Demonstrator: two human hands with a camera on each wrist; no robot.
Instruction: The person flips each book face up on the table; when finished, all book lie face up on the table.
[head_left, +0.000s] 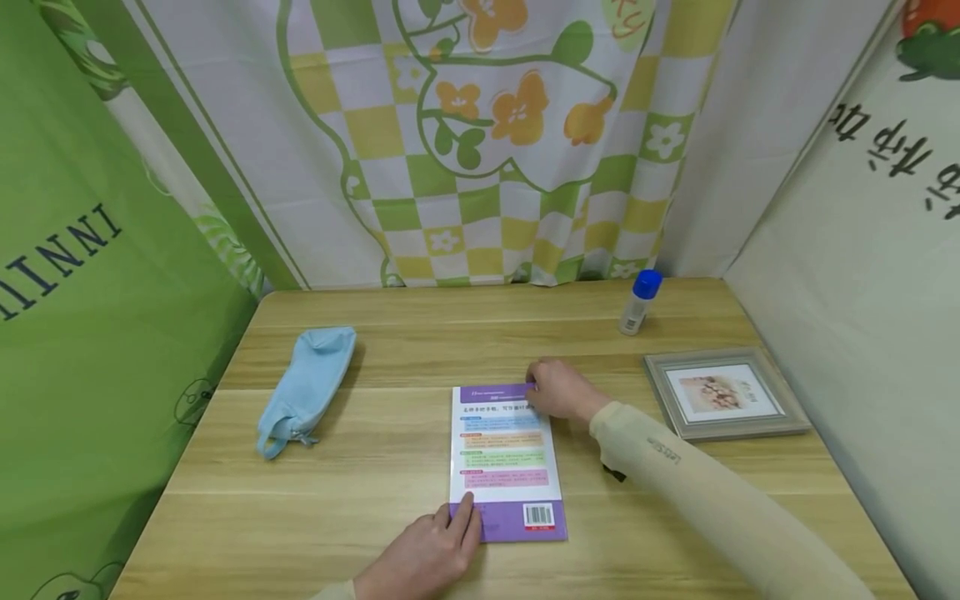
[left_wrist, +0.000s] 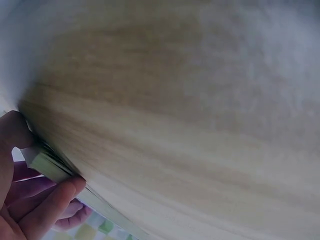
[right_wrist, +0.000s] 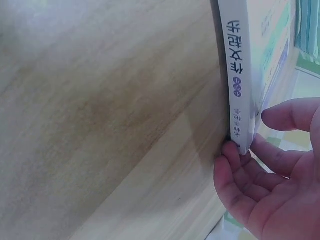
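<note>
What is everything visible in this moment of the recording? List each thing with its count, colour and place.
book: one, purple and white back cover with a barcode, flat at the middle of the table, near edge.
pencil case: one, light blue, left part of the table.
glue stick: one, white with a blue cap, upright at the far right.
picture frame: one, grey, lying flat at the right edge.
table: one, light wood.
curtains: green at left, checked with flowers behind, white at right.
left hand: fingers on the book's near left corner.
right hand: fingers on the book's far right corner, at the spine; cream sleeve.
</note>
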